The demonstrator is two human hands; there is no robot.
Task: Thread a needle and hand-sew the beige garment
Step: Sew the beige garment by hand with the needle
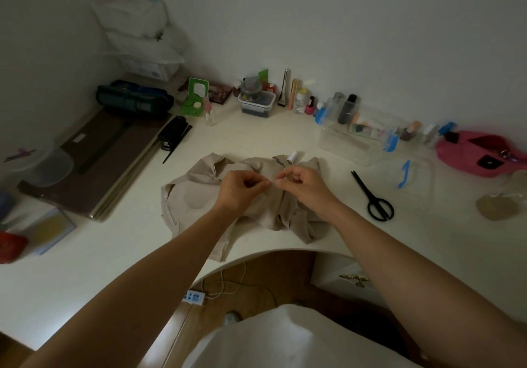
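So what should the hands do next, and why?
Probably bring the fingertips together to poke thread through the needle. The left hand and right hand pinch close together above the beige garment; the needle itself is too small to see.

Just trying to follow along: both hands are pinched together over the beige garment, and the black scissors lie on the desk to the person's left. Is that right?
Not quite. The head view shows the black scissors on the desk to the person's right, beyond the right hand. The rest holds: it and the left hand are pinched together over the beige garment.
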